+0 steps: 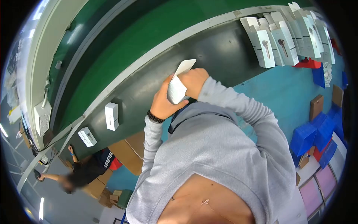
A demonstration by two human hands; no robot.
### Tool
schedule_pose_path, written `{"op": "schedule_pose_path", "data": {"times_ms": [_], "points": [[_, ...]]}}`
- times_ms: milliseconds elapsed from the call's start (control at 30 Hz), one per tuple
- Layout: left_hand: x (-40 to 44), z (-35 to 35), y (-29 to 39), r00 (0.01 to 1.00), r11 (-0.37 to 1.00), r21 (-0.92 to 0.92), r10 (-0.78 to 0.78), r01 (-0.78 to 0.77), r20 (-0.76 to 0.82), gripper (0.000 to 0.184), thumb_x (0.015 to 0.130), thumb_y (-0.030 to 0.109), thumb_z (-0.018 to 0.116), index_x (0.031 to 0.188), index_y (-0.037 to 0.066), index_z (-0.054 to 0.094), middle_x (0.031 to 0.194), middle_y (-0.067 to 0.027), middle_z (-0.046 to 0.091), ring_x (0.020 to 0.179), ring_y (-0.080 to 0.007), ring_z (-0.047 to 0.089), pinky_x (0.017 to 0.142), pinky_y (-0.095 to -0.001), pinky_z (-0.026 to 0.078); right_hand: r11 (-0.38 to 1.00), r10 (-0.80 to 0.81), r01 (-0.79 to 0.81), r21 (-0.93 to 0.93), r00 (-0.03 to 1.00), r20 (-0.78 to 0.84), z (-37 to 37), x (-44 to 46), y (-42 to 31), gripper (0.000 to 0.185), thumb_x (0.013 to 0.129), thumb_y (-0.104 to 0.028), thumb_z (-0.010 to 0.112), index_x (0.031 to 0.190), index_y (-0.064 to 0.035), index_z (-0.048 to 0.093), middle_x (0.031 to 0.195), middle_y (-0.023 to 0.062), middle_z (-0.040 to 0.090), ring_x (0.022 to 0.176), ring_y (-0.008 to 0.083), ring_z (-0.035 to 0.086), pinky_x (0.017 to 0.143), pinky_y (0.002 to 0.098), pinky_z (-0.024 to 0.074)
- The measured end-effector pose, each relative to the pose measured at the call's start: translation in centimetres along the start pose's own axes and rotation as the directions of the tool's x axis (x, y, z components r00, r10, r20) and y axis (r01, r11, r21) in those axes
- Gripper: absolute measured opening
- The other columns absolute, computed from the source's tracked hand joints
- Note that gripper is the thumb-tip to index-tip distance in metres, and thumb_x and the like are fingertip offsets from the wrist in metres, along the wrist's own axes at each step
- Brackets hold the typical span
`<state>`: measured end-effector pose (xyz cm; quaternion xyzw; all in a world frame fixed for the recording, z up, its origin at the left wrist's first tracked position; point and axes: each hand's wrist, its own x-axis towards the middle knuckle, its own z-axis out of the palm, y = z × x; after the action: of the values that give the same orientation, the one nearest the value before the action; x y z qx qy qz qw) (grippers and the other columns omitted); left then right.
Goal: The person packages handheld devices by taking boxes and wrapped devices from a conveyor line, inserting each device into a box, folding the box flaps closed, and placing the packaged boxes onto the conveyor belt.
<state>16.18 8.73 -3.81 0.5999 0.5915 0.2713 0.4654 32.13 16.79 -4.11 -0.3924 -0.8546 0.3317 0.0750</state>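
Observation:
A small white carton [177,89] stands tilted in front of my body, its end flap raised. My left hand [164,100], with a dark beaded bracelet at the wrist, is closed around the carton's left side, thumb along the lower edge. Against the carton's right side, near the raised flap, is my right hand [194,81], its fingers bent in. Their tips are hidden by the carton, so what they hold cannot be made out.
On the dark bench [130,89] to the left lie two closed white boxes, one nearer [111,116] and one farther [87,136]. Several open cartons with earphone pictures [265,48] stand in a row at the right. A co-worker [87,170] is at the far left; blue bins [304,138] stand right.

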Motion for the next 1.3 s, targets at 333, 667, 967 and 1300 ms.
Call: {"op": "schedule_pose_path", "data": {"times_ms": [333,667,967,1300], "points": [[-1.8,0.7,-2.9,0.983,0.992,-0.065,0.094,-0.105,-0.156,0.087,0.063,0.021,0.082,0.132,0.005,0.031,0.123,-0.0200,0.044,0.108,-0.0357,0.051,0.088,-0.0404,0.046,0.882,-0.246,0.081,0.463,0.919,0.308,-2.0,1.6,2.4,0.008,0.074,-0.006,0.062,0.080,-0.0013,0.065,0.093,0.0099,0.059,0.084,0.0253,0.060,0.072,0.0335,0.0472],[-2.3,-0.3,-2.0,0.973,0.979,0.140,0.172,-0.151,-0.155,0.072,0.070,0.020,0.076,0.130,0.006,0.039,0.119,-0.0195,0.047,0.107,-0.0349,0.052,0.088,-0.0405,0.044,0.823,-0.175,-0.010,0.567,0.947,0.270,-0.4,3.1,0.7,0.030,0.076,0.000,0.059,0.106,-0.0028,0.063,0.088,0.0127,0.068,0.083,0.0247,0.066,0.078,0.0339,0.0506],[-2.8,0.0,-3.1,0.973,0.988,-0.104,0.091,-0.115,-0.213,0.072,0.073,0.018,0.074,0.133,0.005,0.038,0.121,-0.0192,0.045,0.109,-0.0318,0.049,0.093,-0.0398,0.040,0.936,-0.093,0.142,0.322,0.982,-0.162,-4.1,0.2,0.5,0.027,0.077,-0.013,0.067,0.103,-0.0073,0.066,0.086,0.0067,0.067,0.086,0.0219,0.060,0.080,0.0346,0.0477],[-2.6,-0.2,-1.2,0.975,0.982,0.074,0.181,-0.173,-0.130,0.070,0.073,0.024,0.074,0.133,0.006,0.041,0.123,-0.0204,0.045,0.108,-0.0373,0.052,0.089,-0.0406,0.044,0.976,-0.165,0.189,-0.110,0.966,0.202,-1.5,1.8,-1.4,0.020,0.075,-0.017,0.065,0.092,-0.0084,0.069,0.101,0.0055,0.065,0.096,0.0212,0.056,0.083,0.0372,0.0417]]}}
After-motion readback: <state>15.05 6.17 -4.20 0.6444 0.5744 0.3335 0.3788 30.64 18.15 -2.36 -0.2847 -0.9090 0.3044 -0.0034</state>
